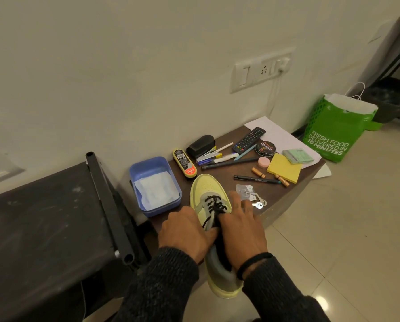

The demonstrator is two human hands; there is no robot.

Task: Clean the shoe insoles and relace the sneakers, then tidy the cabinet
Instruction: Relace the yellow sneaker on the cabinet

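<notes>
Sneaker (207,194): long axis runs toe-away on the counter (294,194), between both hands; left hand (185,233) and right hand (240,228) grip its laced midsection equally near.

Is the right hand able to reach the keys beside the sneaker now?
Probably yes. The right hand rests on the sneaker, and the keys lie uncovered just beside its fingers, with nothing between them.

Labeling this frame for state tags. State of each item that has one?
sneaker: partly laced, toe away from the person
black lace: threaded through front eyelets
left hand: on sneaker's side
right hand: pinching lace
blue tray: open, white cloth inside
polish tin: lid on
</notes>
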